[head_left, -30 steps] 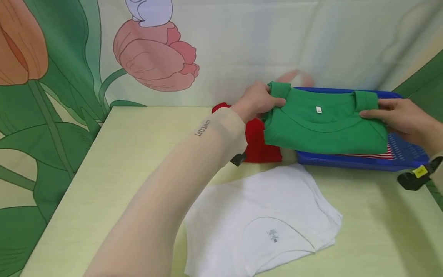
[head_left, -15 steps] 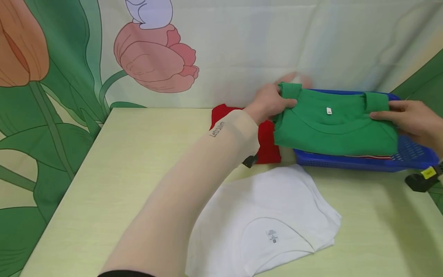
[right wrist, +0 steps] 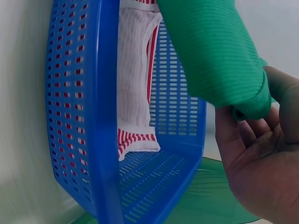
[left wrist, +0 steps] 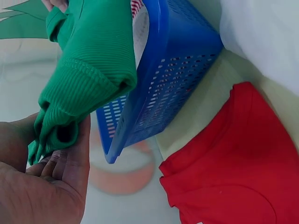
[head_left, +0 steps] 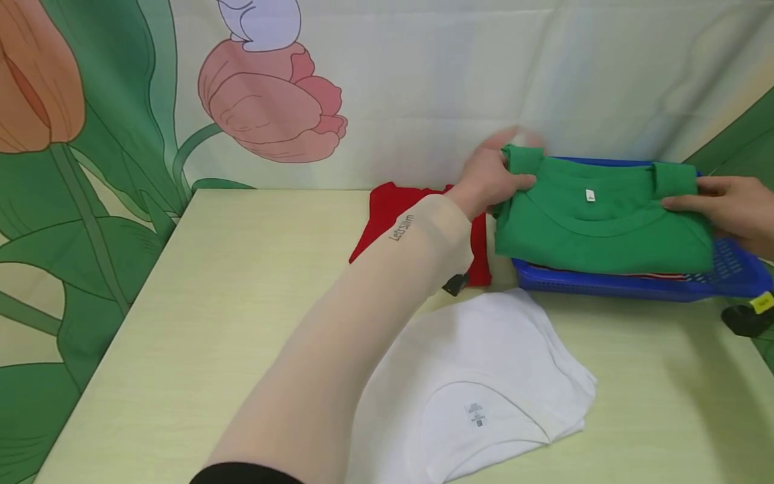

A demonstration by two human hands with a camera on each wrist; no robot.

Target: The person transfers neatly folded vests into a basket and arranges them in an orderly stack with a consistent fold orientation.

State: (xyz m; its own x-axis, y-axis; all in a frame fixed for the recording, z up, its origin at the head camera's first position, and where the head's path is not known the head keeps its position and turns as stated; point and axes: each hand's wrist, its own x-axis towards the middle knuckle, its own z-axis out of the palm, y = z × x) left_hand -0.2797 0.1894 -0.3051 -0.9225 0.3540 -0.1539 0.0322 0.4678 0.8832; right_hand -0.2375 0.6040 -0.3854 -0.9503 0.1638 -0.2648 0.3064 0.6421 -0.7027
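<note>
A folded green ribbed shirt (head_left: 605, 232), with a small white neck label, is held level above the blue basket (head_left: 611, 286). My left hand (head_left: 491, 180) pinches its left end, thumb on top and fingers beneath. At the opposite end my right hand (head_left: 734, 208) grips the shirt the same way. In the right wrist view, a red-and-white striped garment (right wrist: 135, 79) lies inside the basket, below the green shirt (right wrist: 219, 51). The left wrist view shows the rolled end of the green cloth (left wrist: 88, 70) between thumb and fingers, beside the basket's rim.
A red folded garment (head_left: 387, 215) lies on the table left of the basket, partly hidden by my left forearm. In front of it is a white folded shirt (head_left: 484, 356). Behind the table (head_left: 242, 282) hangs a flower-printed cloth (head_left: 411, 81).
Both hands have carried the green shirt to the right, farther over the basket. More of the red garment shows behind the left forearm.
</note>
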